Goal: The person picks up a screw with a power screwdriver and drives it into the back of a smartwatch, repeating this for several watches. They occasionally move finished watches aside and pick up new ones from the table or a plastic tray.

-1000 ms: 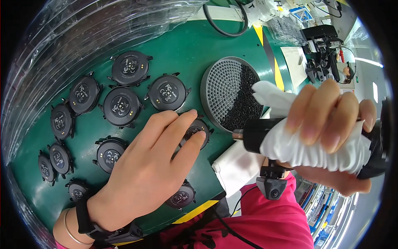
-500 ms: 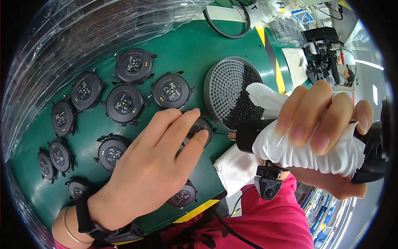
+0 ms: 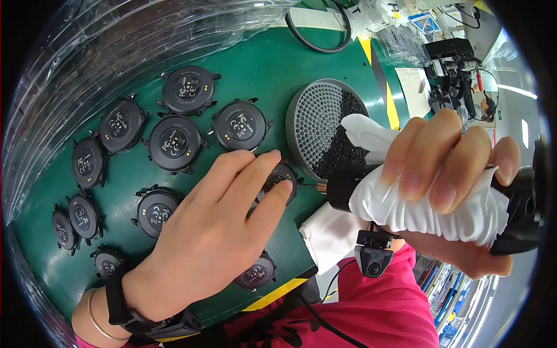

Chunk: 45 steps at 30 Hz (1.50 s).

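Observation:
My left hand [image 3: 214,226] lies over a round black smartwatch body [image 3: 282,176], fingers pressed on its back and edge, holding it against the table. The palm and thumb side of the hold are hidden. In my right hand [image 3: 447,168] is a black electric screwdriver [image 3: 343,189] wrapped in white cloth [image 3: 394,200], lying nearly level. Its thin bit points left and reaches the right edge of the held watch; whether it sits in a screw is too small to tell. Just beyond the driver's nose stands a round grey tray [image 3: 310,110] with many small holes, its right part covered in tiny black screws.
Several more watch bodies [image 3: 174,144] lie back up on the green table [image 3: 255,64], left of and around my left hand. Clear plastic trays [image 3: 133,43] are piled along the far left. A white cloth [image 3: 331,235] lies below the driver, and a black ring [image 3: 319,49] at the back.
The screwdriver and my right hand have shifted very slightly left, toward the held watch. My left hand and the watch bodies stay practically still.

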### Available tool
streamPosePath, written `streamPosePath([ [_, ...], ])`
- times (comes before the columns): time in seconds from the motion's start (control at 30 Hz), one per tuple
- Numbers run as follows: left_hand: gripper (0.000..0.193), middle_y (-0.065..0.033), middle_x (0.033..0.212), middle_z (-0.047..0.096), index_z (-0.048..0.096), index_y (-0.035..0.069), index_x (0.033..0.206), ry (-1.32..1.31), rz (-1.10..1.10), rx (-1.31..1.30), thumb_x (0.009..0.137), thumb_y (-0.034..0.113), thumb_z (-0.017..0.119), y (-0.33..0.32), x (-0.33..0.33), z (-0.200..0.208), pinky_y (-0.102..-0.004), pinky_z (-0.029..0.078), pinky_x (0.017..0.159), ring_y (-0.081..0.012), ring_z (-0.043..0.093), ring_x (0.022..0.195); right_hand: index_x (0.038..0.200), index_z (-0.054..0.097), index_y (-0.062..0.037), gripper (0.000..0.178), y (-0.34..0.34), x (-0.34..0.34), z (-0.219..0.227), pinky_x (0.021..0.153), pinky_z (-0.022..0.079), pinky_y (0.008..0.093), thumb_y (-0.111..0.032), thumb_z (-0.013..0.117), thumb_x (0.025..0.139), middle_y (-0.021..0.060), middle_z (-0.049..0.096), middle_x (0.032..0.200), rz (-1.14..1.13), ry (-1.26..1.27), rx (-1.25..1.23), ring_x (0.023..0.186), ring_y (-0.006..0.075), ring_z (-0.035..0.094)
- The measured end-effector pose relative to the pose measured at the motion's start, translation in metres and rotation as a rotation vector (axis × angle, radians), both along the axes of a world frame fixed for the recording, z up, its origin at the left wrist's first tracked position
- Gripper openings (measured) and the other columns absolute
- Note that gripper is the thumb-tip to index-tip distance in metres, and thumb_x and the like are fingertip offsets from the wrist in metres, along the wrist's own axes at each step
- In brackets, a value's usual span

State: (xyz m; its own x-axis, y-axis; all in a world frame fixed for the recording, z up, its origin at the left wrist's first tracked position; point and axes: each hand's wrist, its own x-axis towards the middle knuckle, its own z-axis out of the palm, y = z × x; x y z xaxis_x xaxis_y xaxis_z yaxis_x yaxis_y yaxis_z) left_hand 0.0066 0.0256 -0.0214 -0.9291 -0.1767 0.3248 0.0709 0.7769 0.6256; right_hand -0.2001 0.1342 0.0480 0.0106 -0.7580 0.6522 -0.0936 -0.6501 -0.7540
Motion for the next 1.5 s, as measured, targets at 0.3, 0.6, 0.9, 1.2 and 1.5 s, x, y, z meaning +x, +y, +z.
streamPosePath([
  [0.3,0.047,-0.0187,0.131,0.058,0.065,0.000,0.115,-0.001,0.027,0.007,0.071,-0.002,0.079,0.002,0.002,0.000,-0.0457,0.052,0.091,-0.0399,0.057,0.109,0.127,0.044,-0.0100,0.071,-0.005,0.023,-0.027,0.064,0.050,0.0361,-0.059,0.073,0.086,0.0080,0.062,0.095,-0.075,0.041,-0.223,0.078,0.0231,0.058],
  [0.6,0.046,-0.0187,0.130,0.059,0.066,0.000,0.116,-0.003,0.010,0.014,0.072,-0.002,0.079,0.001,0.002,0.002,-0.0456,0.053,0.090,-0.0398,0.057,0.108,0.130,0.043,-0.0103,0.072,-0.003,0.018,-0.001,0.064,0.051,0.0368,-0.060,0.073,0.087,0.0078,0.062,0.096,-0.036,0.091,-0.049,0.078,0.0241,0.059],
  [0.9,0.045,-0.0186,0.130,0.059,0.066,0.000,0.115,-0.024,0.024,0.015,0.073,-0.001,0.079,0.002,0.003,0.003,-0.0454,0.053,0.090,-0.0394,0.057,0.108,0.132,0.042,-0.0106,0.074,-0.009,0.010,0.007,0.063,0.051,0.0375,-0.061,0.072,0.087,0.0077,0.062,0.096,0.026,0.122,0.117,0.078,0.0249,0.059],
  [1.2,0.045,-0.0186,0.130,0.059,0.066,0.000,0.115,-0.018,0.019,0.007,0.072,0.000,0.079,0.000,0.002,0.001,-0.0457,0.053,0.090,-0.0396,0.057,0.108,0.132,0.044,-0.0094,0.076,-0.011,0.008,0.003,0.064,0.049,0.0372,-0.064,0.069,0.086,0.0088,0.061,0.094,0.029,0.063,0.067,0.079,0.0254,0.058],
  [1.5,0.043,-0.0171,0.128,0.061,0.064,0.002,0.116,0.004,0.035,0.032,0.075,-0.005,0.076,-0.001,0.002,0.008,-0.0449,0.052,0.091,-0.0393,0.058,0.108,0.129,0.046,-0.0061,0.088,-0.006,-0.011,-0.017,0.062,0.049,0.0367,-0.080,0.059,0.082,0.0121,0.059,0.091,-0.239,-0.254,-0.211,0.076,0.0261,0.055],
])
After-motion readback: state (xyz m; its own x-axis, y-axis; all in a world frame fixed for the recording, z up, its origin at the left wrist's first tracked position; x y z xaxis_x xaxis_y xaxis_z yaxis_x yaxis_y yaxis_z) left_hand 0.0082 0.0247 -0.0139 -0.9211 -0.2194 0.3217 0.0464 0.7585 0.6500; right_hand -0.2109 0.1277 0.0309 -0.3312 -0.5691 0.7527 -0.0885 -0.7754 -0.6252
